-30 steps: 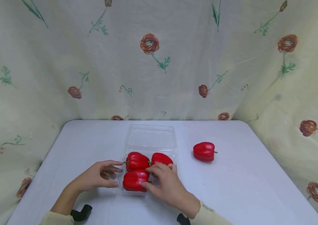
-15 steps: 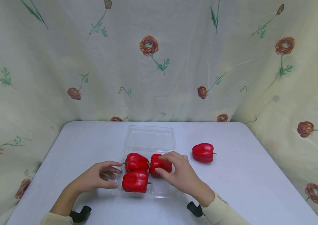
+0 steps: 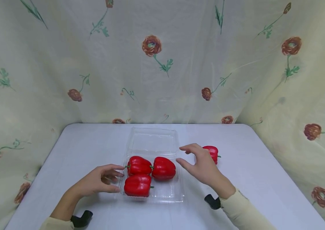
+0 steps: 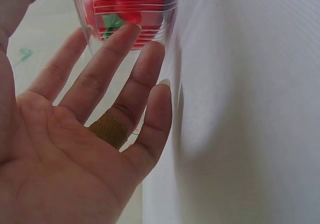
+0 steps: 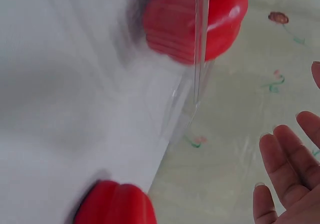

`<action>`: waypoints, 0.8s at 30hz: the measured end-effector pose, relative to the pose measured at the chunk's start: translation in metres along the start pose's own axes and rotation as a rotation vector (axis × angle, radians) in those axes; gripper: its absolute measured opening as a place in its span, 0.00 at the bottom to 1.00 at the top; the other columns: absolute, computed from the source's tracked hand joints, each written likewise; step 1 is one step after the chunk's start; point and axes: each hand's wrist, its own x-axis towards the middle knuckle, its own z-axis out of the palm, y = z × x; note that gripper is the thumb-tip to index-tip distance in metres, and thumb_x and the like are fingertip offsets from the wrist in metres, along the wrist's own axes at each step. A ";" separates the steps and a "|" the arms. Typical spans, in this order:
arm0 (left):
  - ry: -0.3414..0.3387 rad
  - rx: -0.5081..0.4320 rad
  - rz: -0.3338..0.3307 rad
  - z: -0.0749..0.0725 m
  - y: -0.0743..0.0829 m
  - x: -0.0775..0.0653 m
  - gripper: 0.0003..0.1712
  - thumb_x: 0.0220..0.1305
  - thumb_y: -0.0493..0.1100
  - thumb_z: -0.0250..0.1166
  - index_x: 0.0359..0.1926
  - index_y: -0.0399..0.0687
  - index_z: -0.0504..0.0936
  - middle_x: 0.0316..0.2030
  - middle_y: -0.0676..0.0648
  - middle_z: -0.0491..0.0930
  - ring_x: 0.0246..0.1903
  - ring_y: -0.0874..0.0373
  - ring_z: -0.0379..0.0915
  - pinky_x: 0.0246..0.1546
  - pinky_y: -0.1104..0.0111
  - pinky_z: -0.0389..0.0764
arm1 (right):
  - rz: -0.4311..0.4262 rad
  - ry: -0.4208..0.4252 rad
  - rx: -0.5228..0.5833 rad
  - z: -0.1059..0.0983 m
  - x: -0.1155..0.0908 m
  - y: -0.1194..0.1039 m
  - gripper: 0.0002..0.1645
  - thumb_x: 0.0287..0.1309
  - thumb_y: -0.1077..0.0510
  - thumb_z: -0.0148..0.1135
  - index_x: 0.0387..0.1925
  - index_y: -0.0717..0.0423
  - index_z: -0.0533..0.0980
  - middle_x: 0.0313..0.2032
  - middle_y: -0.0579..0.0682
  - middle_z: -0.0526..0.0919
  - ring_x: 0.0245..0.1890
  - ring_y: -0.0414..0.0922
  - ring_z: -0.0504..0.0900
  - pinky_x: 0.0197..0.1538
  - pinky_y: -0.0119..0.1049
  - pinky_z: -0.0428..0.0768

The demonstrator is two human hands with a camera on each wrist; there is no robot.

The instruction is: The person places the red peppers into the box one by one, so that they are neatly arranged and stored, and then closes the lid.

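Observation:
Three red bell peppers lie in a clear plastic clamshell box (image 3: 168,193) with its lid folded back: one back left (image 3: 138,165), one front left (image 3: 137,185), one at the right (image 3: 163,168). My left hand (image 3: 102,180) stays beside the box's left wall, fingers spread and relaxed; in the left wrist view its fingertips (image 4: 131,30) are right at the ribbed wall. My right hand (image 3: 201,163) hovers right of the box with nothing in it, thumb and fingers apart. It partly covers a fourth red pepper (image 3: 214,154) on the table.
The raised clear lid (image 3: 153,140) lies toward the back of the white table (image 3: 93,140). A flower-printed curtain (image 3: 179,80) surrounds the table at the back and sides. Black wrist mounts (image 3: 82,218) sit at both cuffs.
My right hand has moved from the front-left pepper, over the right one, to the right of the box near the loose pepper. The left hand and the peppers have stayed in place.

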 end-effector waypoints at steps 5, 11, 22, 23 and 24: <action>0.002 0.001 0.002 0.000 0.000 0.000 0.39 0.52 0.43 0.77 0.66 0.45 0.73 0.54 0.42 0.81 0.48 0.48 0.78 0.48 0.55 0.81 | 0.046 -0.011 -0.035 -0.007 0.004 0.019 0.31 0.53 0.47 0.75 0.57 0.49 0.78 0.54 0.48 0.80 0.50 0.47 0.79 0.48 0.47 0.83; 0.000 -0.006 0.001 0.000 0.000 -0.001 0.40 0.52 0.43 0.77 0.66 0.44 0.72 0.54 0.41 0.81 0.48 0.47 0.78 0.48 0.56 0.81 | 0.140 -0.043 -0.083 -0.013 0.005 0.044 0.33 0.53 0.44 0.73 0.59 0.51 0.76 0.56 0.53 0.78 0.57 0.53 0.75 0.56 0.60 0.71; 0.005 -0.011 -0.006 0.001 -0.002 0.000 0.41 0.51 0.44 0.78 0.66 0.45 0.72 0.55 0.41 0.80 0.49 0.48 0.78 0.49 0.56 0.81 | 0.256 -0.079 -0.120 -0.024 0.004 0.084 0.40 0.50 0.45 0.75 0.64 0.52 0.72 0.61 0.58 0.72 0.60 0.58 0.69 0.56 0.66 0.69; 0.005 -0.011 -0.007 0.001 -0.002 0.000 0.41 0.52 0.44 0.78 0.67 0.45 0.72 0.55 0.41 0.80 0.49 0.48 0.78 0.48 0.57 0.81 | 0.267 -0.087 -0.124 -0.025 0.003 0.087 0.42 0.49 0.45 0.76 0.64 0.52 0.71 0.61 0.59 0.71 0.60 0.59 0.69 0.56 0.67 0.69; 0.006 -0.011 -0.011 0.001 -0.003 0.000 0.41 0.52 0.44 0.78 0.67 0.45 0.72 0.55 0.42 0.80 0.49 0.48 0.78 0.48 0.57 0.81 | 0.278 -0.095 -0.129 -0.025 0.003 0.090 0.43 0.48 0.45 0.76 0.65 0.52 0.70 0.62 0.59 0.71 0.61 0.59 0.68 0.55 0.67 0.69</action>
